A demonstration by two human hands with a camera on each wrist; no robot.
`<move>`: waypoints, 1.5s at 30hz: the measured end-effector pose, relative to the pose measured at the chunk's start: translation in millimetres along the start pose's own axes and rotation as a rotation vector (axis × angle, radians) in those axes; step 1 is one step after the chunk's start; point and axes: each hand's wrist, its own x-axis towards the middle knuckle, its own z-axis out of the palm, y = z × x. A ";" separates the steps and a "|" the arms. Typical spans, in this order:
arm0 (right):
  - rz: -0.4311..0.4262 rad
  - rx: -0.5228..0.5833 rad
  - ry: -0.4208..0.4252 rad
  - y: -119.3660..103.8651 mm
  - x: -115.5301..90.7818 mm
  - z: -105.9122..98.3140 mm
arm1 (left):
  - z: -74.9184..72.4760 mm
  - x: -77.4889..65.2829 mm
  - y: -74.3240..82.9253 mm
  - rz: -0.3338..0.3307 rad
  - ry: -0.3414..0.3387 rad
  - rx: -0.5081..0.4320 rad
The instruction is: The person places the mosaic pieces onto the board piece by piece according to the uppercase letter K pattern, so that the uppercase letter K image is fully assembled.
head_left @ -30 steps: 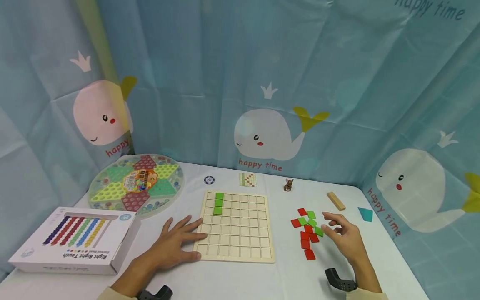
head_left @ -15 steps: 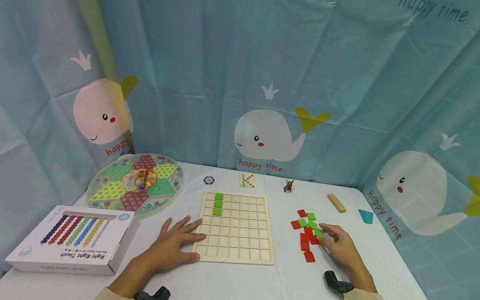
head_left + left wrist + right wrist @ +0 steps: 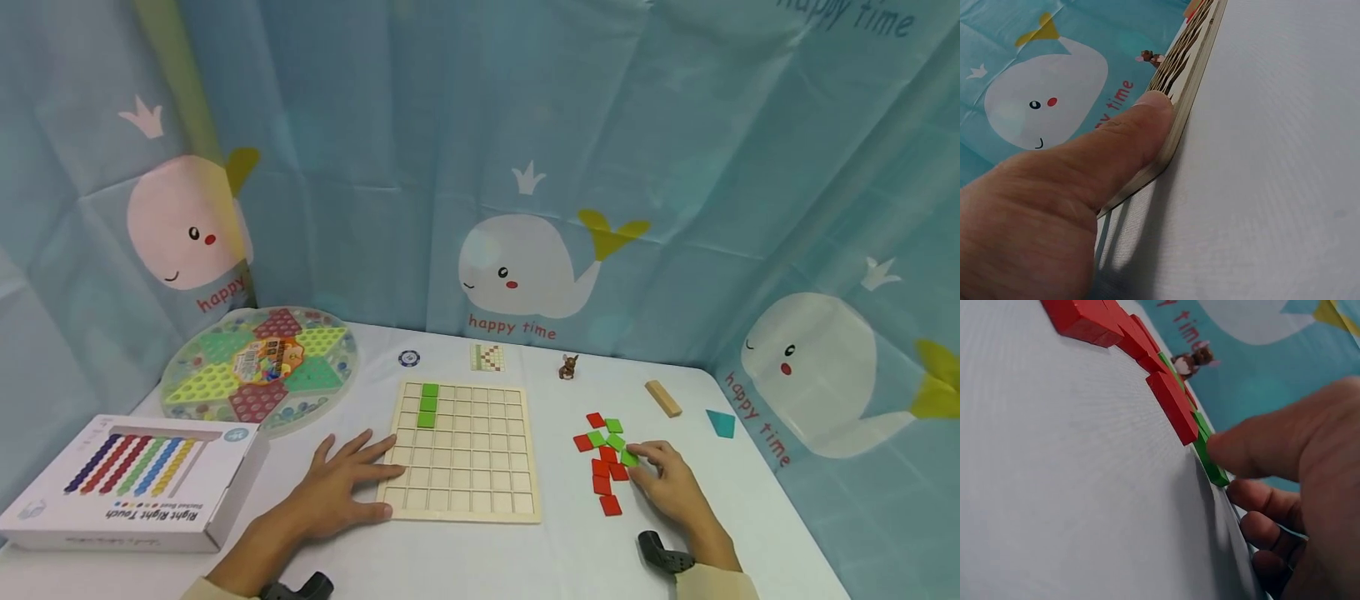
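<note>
L hand (image 3: 339,486) spread at edge of pale wooden gridded board (image 3: 460,459), prob. steadying it; R hand (image 3: 670,485) pinching green square tile (image 3: 628,458).

Left hand (image 3: 337,483): palm down, fingers (image 3: 382,472) spread, left thumb (image 3: 1122,137) out sideways. Left forearm (image 3: 258,542) slants inward. Right hand (image 3: 666,483): fingers bent, right thumb (image 3: 1254,450) and index (image 3: 1263,497) tips near each other. Right forearm (image 3: 711,537) slants inward.
</note>
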 end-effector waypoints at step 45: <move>-0.381 0.172 0.385 -110.8 -15.1 -39.8 | 1.1 1.2 -3.8 -0.012 -0.009 -0.016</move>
